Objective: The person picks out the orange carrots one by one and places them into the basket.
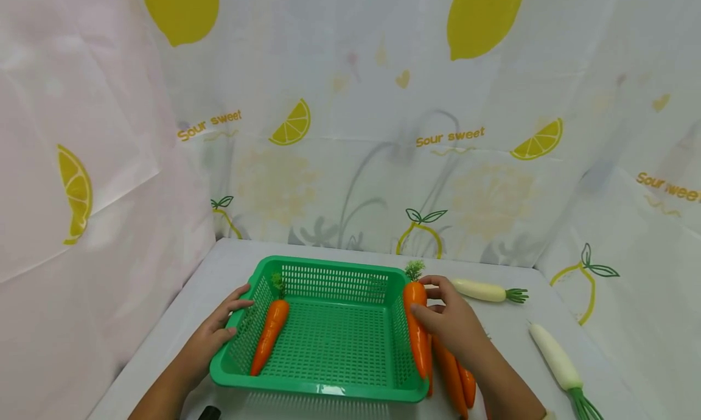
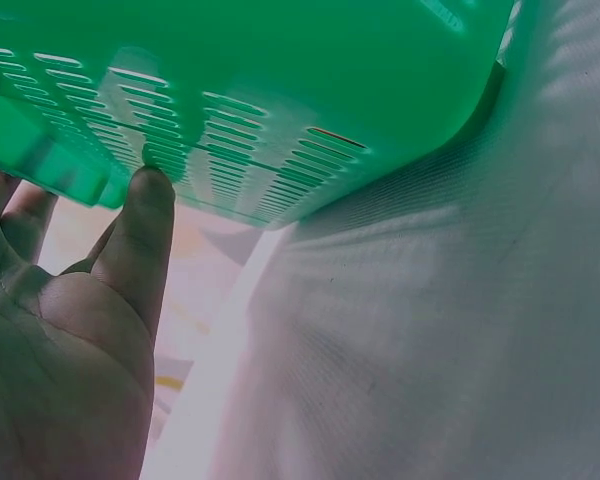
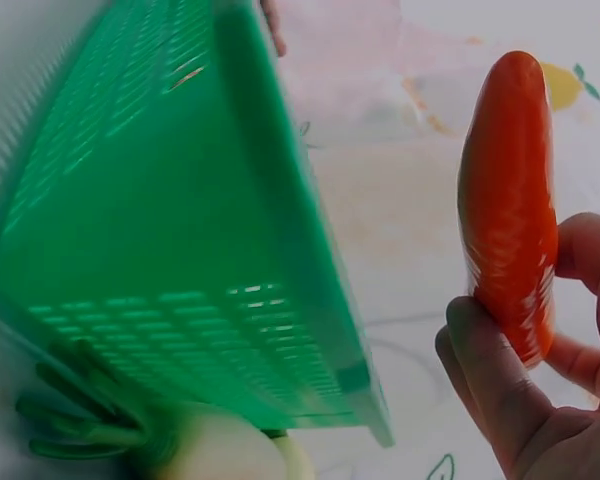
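Note:
My right hand [image 1: 451, 316] pinches an orange carrot [image 1: 415, 322] with a green leafy top, holding it over the right rim of a green plastic basket [image 1: 334, 391]. In the right wrist view, the thumb and fingers hold this carrot [image 3: 510, 190] near its thick end, above the basket's rim. At the opposite side, my left hand [image 1: 210, 338] grips the basket's left rim, fingertips over the edge. The left wrist view shows its thumb against the slotted outer wall. Another carrot [image 1: 270, 338] lies inside the basket along its left wall.
More carrots [image 1: 451, 374] lie right of the basket, partly hidden by my right arm. A white radish [image 1: 482, 290] lies behind my right hand, and another [image 1: 555, 356] farther right. A black object [image 1: 210, 413] shows at the front edge. Lemon-print cloth [image 1: 350, 182] walls the table.

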`<state>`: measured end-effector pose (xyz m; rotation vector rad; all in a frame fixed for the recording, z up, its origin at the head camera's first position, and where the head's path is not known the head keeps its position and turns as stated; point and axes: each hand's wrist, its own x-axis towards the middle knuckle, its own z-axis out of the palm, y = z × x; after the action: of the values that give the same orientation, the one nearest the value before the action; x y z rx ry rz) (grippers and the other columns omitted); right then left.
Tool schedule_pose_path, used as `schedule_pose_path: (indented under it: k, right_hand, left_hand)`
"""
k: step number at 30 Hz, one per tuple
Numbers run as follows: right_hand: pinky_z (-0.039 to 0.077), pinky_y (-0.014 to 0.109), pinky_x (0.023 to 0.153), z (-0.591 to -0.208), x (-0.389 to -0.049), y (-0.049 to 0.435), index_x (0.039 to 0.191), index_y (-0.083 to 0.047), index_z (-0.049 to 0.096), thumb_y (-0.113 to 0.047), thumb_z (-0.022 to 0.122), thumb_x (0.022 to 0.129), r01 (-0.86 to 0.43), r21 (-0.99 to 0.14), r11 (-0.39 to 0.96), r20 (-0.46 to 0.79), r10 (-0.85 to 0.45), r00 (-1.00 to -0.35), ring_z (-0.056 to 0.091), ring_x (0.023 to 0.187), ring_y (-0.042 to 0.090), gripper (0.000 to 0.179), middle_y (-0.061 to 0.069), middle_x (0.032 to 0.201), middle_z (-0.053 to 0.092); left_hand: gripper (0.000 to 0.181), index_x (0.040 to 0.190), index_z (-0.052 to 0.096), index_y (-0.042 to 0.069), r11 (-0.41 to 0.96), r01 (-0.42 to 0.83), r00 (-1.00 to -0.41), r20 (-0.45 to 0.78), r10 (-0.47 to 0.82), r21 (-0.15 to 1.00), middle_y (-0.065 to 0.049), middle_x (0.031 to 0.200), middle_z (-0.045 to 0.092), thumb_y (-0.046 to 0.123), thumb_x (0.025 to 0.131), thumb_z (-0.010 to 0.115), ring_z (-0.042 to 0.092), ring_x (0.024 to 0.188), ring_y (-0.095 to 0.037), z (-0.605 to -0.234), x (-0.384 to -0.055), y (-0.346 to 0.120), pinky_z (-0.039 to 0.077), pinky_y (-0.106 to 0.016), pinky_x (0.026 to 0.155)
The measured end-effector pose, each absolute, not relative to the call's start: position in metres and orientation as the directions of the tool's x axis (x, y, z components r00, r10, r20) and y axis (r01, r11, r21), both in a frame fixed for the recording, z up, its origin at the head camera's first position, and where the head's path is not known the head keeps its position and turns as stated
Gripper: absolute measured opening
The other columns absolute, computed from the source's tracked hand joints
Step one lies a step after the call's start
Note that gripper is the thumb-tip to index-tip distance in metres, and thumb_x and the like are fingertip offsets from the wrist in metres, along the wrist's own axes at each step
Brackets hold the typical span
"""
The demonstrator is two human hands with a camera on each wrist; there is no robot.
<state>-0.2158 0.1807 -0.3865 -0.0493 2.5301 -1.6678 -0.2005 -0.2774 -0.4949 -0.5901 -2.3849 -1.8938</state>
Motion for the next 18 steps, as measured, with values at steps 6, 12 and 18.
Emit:
schedule_pose_path:
  k: [6, 12, 18]
  right_hand:
    - [0.06, 0.04, 0.083, -0.377, -0.221, 0.174, 0.144, -0.022, 0.047, -0.03, 0.074, 0.097, 0.003, -0.935, 0.355, -0.048, -0.118, -0.992, 0.067, 0.109, 0.024, 0.055, 0.014, 0.146, 0.054]
    - [0.061, 0.04, 0.084, -0.374, -0.23, 0.164, 0.142, -0.021, 0.048, -0.027, 0.075, 0.097, -0.01, -0.943, 0.331, -0.039, -0.14, -0.989, 0.068, 0.106, 0.025, 0.053, 0.015, 0.143, 0.053]
    - [0.061, 0.04, 0.083, -0.372, -0.237, 0.154, 0.14, -0.019, 0.048, -0.025, 0.075, 0.097, -0.023, -0.946, 0.324, -0.028, -0.154, -0.988, 0.068, 0.102, 0.027, 0.052, 0.015, 0.144, 0.053]
  left_hand:
    - [0.046, 0.147, 0.05, 0.005, 0.191, 0.308, -0.932, 0.254, 0.26, 0.932, -0.002, 0.176, 0.017, -0.001, 0.102, 0.04, 0.018, 0.144, 0.016, -0.495, -0.2, -0.276, 0.029, -0.007, 0.102]
    - [0.047, 0.146, 0.051, 0.006, 0.197, 0.31, -0.932, 0.256, 0.257, 0.93, -0.002, 0.175, 0.018, -0.002, 0.102, 0.04, 0.018, 0.144, 0.017, -0.494, -0.2, -0.276, 0.028, -0.007, 0.101]
    - [0.046, 0.146, 0.051, 0.005, 0.199, 0.317, -0.929, 0.261, 0.263, 0.927, -0.004, 0.175, 0.018, -0.001, 0.102, 0.041, 0.018, 0.143, 0.017, -0.493, -0.201, -0.277, 0.028, -0.006, 0.101]
